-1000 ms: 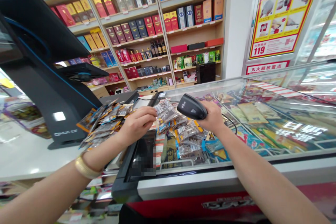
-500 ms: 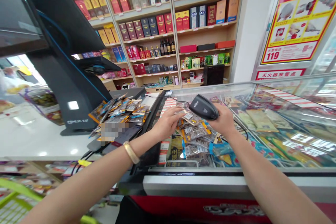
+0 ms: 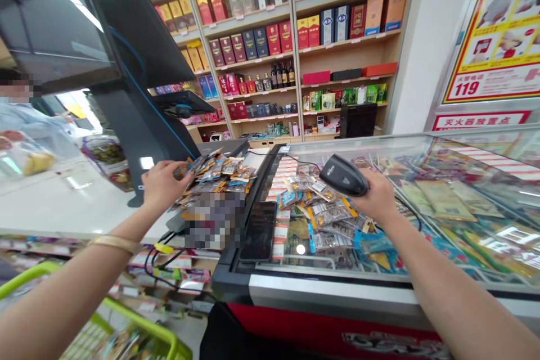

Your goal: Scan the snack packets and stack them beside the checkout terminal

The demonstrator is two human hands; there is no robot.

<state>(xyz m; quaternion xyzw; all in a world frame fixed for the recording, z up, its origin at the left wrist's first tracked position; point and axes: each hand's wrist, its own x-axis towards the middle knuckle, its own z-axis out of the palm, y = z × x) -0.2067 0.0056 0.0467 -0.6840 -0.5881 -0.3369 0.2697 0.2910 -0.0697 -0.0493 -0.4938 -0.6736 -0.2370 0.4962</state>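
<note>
A black barcode scanner [image 3: 343, 174] is held over a glass-topped case [image 3: 324, 287] by the right hand [image 3: 375, 194], whose fingers are wrapped closed around its grip at four o'clock. Directly below, toward six o'clock, a loose heap of small packets [image 3: 333, 216] is spread on the glass. At eight o'clock from the scanner, a dark phone [image 3: 258, 230] is laid along the case's edge.

At nine o'clock, a thicker pile of packets [image 3: 223, 174] is stacked at the edge of a white surface [image 3: 105, 208], its near side masked by pixelation. That pile's left end is met by the left hand [image 3: 162, 183], its fingers half curled with the tips close together; whether a packet is pinched between them cannot be told. A gold-toned bangle [image 3: 112, 243] is worn at the wrist.

Farther out, a monitor stand [image 3: 130, 112] is set toward ten o'clock, with a person [image 3: 37, 129] partly seen beyond. Shelves [image 3: 295, 62] are lined with boxes and bottles at eleven o'clock; a red-and-yellow poster [image 3: 498, 56] is mounted at two, and a green basket [image 3: 164, 334] is seen at eight.
</note>
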